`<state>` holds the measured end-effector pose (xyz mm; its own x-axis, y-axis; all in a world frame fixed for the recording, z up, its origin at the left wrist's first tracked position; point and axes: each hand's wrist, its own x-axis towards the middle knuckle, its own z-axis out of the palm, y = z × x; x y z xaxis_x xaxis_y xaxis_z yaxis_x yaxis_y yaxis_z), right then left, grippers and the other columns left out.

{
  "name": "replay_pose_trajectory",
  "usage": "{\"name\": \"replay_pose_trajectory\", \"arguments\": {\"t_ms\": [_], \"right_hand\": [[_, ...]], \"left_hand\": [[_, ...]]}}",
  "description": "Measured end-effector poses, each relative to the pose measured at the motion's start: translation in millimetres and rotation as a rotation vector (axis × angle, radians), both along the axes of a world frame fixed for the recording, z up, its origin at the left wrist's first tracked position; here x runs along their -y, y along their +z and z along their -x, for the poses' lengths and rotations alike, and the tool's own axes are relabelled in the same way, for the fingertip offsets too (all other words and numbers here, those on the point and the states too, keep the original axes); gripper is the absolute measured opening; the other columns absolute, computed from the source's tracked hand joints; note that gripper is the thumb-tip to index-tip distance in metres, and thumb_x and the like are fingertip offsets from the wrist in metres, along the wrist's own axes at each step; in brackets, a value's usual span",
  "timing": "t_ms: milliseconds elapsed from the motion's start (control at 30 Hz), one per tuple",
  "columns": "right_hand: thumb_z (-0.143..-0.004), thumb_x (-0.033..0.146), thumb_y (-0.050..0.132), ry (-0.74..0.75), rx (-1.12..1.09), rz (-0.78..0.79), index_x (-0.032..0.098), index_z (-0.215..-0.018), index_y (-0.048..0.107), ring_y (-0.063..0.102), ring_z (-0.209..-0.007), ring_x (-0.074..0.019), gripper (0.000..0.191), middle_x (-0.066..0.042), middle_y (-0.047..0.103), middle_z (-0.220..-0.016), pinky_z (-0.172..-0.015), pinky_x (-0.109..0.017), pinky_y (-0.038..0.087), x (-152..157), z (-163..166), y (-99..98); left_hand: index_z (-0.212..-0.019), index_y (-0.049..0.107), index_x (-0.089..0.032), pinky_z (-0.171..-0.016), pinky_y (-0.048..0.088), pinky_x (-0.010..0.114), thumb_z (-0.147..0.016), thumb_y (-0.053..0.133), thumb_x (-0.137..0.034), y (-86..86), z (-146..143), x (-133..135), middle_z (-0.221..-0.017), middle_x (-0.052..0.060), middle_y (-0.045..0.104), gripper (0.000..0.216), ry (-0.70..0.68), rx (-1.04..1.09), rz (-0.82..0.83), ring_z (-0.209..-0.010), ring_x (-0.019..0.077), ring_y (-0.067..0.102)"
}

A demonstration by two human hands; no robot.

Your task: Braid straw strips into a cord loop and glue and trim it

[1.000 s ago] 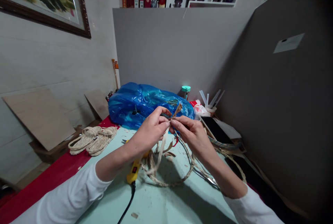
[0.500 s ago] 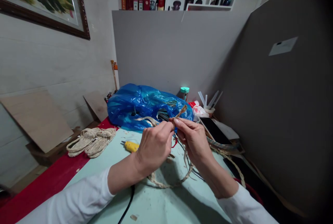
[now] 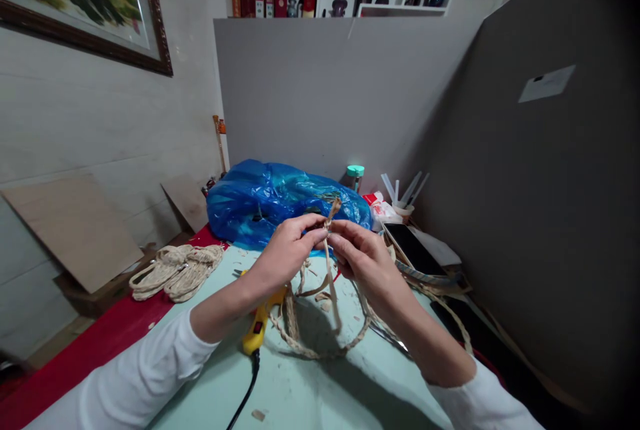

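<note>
Both hands meet over the middle of the table. My left hand (image 3: 293,247) pinches a tan braided cord (image 3: 327,225) between thumb and fingertips, near its knotted, frayed top end. From the other side my right hand (image 3: 364,253) also pinches the cord, its thumb and fingers closed just below the knot. A loose flat strand hangs down from the grip. Beneath the hands a loop of braided cord (image 3: 313,353) lies on the table. Beside my left forearm rests a yellow glue gun (image 3: 257,330) with a black cable, partly hidden by the arm.
Behind the hands sits a blue plastic bag (image 3: 260,193). Coiled cord bundles (image 3: 185,270) lie on the red cloth at left. To the right are a dark tablet-like slab (image 3: 414,249) and a cup of white sticks (image 3: 403,210). Scraps dot the pale green tabletop (image 3: 295,403).
My left hand has turned and shifted left, its thumb now showing. The cord's end has moved slightly left and stands more upright. More of the glue gun and hanging strand has come into view.
</note>
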<state>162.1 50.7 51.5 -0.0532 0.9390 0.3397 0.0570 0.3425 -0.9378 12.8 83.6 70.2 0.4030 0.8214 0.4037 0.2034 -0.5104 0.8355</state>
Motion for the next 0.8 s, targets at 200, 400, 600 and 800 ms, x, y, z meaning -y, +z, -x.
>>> {"name": "replay_pose_trajectory", "arguments": {"t_ms": [200, 400, 600, 800], "right_hand": [[-0.093, 0.025, 0.053, -0.236, 0.58, -0.242, 0.018, -0.103, 0.054, 0.054, -0.058, -0.0117, 0.012, 0.001, 0.067, -0.071, -0.057, -0.022, 0.037, 5.4, -8.5, 11.3], [-0.097, 0.025, 0.045, -0.345, 0.766, -0.396, 0.018, -0.079, 0.053, 0.049, -0.05, -0.0115, 0.02, -0.001, 0.061, -0.063, -0.053, -0.024, 0.032, 10.2, 2.3, 5.0], [-0.094, 0.017, 0.037, -0.313, 0.939, -0.54, 0.016, -0.086, 0.058, 0.055, -0.056, -0.0159, 0.023, -0.007, 0.065, -0.071, -0.053, -0.028, 0.026, 15.1, 21.5, -13.7], [-0.098, 0.024, 0.043, -0.314, 1.032, -0.556, 0.018, -0.077, 0.063, 0.051, -0.049, -0.0133, 0.029, -0.005, 0.067, -0.067, -0.051, -0.028, 0.023, 21.6, 11.7, 2.5]], "left_hand": [[-0.069, 0.071, -0.018, -0.069, 0.039, 0.027, -0.083, 0.058, -0.023, -5.2, 1.4, -0.6, -0.073, 0.001, 0.066, 0.02, 0.104, -0.016, -0.097, -0.073, 0.016, 0.056], [-0.07, 0.074, -0.017, -0.067, 0.039, 0.027, -0.08, 0.062, -0.022, -10.2, -1.3, -2.5, -0.068, 0.001, 0.069, 0.017, 0.193, 0.099, -0.035, -0.067, 0.0156, 0.054], [-0.073, 0.073, -0.012, -0.054, 0.039, 0.023, -0.076, 0.069, -0.034, -2.8, -0.5, 0.1, -0.07, 0.005, 0.07, 0.023, 0.074, 0.316, 0.274, -0.058, 0.0114, 0.054], [-0.07, 0.066, -0.011, -0.039, 0.015, 0.018, -0.072, 0.072, -0.033, -3.0, 3.4, -5.6, -0.061, 0.0, 0.057, 0.022, -0.053, 0.411, 0.502, -0.041, 0.0015, 0.029]]}}
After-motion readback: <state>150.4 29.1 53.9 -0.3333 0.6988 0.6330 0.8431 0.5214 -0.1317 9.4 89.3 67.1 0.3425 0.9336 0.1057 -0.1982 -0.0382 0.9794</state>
